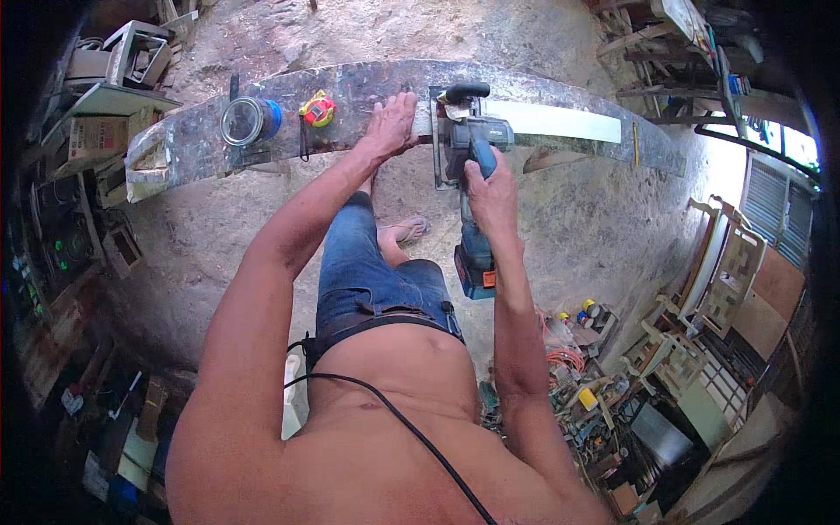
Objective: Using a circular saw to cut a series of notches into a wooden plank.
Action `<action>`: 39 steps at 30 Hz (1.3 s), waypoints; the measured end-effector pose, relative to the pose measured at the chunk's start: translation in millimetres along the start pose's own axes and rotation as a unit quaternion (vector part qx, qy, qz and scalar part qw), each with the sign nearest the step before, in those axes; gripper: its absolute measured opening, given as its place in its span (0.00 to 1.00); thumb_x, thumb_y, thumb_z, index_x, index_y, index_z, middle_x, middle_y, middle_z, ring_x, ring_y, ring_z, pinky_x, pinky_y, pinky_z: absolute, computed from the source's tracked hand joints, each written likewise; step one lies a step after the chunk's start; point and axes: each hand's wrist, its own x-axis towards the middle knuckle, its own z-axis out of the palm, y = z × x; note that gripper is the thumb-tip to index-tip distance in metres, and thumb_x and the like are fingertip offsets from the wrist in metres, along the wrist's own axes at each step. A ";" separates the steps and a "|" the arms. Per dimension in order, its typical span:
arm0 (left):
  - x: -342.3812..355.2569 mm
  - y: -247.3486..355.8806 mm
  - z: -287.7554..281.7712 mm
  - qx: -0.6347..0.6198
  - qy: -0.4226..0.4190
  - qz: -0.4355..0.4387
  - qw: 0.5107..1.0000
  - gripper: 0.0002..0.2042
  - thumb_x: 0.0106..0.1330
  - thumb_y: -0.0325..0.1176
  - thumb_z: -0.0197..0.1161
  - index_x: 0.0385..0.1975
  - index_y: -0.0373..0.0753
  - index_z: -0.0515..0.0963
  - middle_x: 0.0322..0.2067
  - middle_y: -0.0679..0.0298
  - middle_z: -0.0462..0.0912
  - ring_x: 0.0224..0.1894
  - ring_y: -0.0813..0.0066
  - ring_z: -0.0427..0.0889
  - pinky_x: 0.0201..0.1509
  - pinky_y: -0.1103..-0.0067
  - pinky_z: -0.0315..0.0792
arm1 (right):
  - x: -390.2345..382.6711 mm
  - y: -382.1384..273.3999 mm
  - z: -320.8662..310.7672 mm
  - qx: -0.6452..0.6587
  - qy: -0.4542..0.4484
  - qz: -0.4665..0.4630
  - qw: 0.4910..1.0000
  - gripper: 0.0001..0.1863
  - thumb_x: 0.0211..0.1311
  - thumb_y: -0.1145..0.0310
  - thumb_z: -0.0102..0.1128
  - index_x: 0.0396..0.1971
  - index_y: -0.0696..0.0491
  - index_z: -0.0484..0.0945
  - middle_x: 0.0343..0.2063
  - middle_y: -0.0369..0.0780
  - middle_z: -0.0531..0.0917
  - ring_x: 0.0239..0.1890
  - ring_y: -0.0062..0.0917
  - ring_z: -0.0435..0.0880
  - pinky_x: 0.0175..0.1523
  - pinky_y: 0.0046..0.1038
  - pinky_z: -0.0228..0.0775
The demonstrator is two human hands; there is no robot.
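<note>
My right hand (494, 197) is wrapped round the rear handle of a blue and black cordless circular saw (462, 144). Its base lies across the plank bench, and its battery end hangs over the near edge towards me. A long pale board (560, 122) stretches along the bench to the right of the saw. Just left of the saw, my left hand (392, 124) rests with outstretched fingers on the bench, or on the board's end; which one, I cannot tell. The saw's blade is hidden. A red and yellow tape measure (318, 109) sits left of that hand.
The long, worn plank bench (350, 80) crosses in front of me. A round clear-lidded container (243, 121) lies at its left, a yellow pencil (636, 144) at its right. Tools and an orange cord (567, 359) clutter the floor right. A cardboard box (98, 140) stands left.
</note>
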 end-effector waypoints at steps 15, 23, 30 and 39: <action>-3.2 -2.3 10.6 -0.011 0.047 0.015 0.999 0.30 0.57 0.38 0.76 0.57 0.37 0.69 0.51 0.50 0.77 0.56 0.47 0.80 0.55 0.55 0.74 | 53.7 -23.6 -2.0 -0.016 -0.018 -0.015 1.000 0.27 0.72 0.56 0.66 0.62 0.59 0.82 0.45 0.59 0.90 0.50 0.57 0.90 0.57 0.49 0.80; -1.4 -3.4 12.9 -0.025 0.042 0.004 0.999 0.34 0.53 0.34 0.80 0.59 0.36 0.68 0.53 0.51 0.77 0.59 0.48 0.79 0.58 0.52 0.75 | 85.1 -42.1 -10.4 -0.015 -0.017 -0.032 0.999 0.28 0.71 0.56 0.66 0.60 0.62 0.82 0.43 0.58 0.91 0.47 0.54 0.91 0.55 0.46 0.81; 19.3 -10.0 -11.2 -0.007 -0.027 0.047 0.999 0.34 0.56 0.44 0.79 0.58 0.35 0.71 0.52 0.48 0.80 0.59 0.43 0.81 0.60 0.53 0.77 | 63.2 -86.0 -103.7 0.146 0.101 -0.037 0.983 0.28 0.72 0.56 0.71 0.64 0.58 0.83 0.30 0.35 0.88 0.18 0.14 0.75 0.24 0.23 0.66; 54.3 -100.9 -25.3 -0.436 -0.443 -0.087 0.778 0.32 0.53 0.55 0.84 0.51 0.39 0.87 0.47 0.62 0.91 0.41 0.70 0.89 0.45 0.67 0.85 | -67.6 10.2 -242.6 0.024 0.153 0.149 0.977 0.21 0.74 0.60 0.72 0.58 0.57 0.85 0.34 0.33 0.85 0.25 0.16 0.76 0.30 0.25 0.69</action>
